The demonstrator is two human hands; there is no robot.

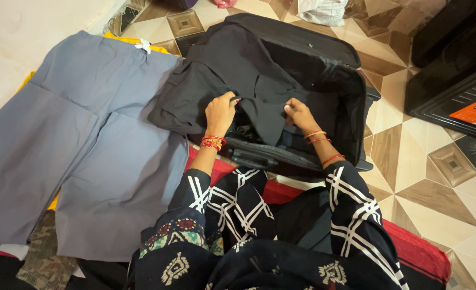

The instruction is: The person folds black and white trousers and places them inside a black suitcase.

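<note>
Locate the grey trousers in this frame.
In the head view the grey trousers lie spread flat on the person's left, beside the open black suitcase, apart from both hands.

The single head-worn camera looks steeply down from close above, both hands centred, the tiled floor point(410, 156) stretching beyond them.

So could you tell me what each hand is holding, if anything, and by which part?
Both hold the black garment lying over the open suitcase: the left hand and the right hand each grip its near edge.
</note>
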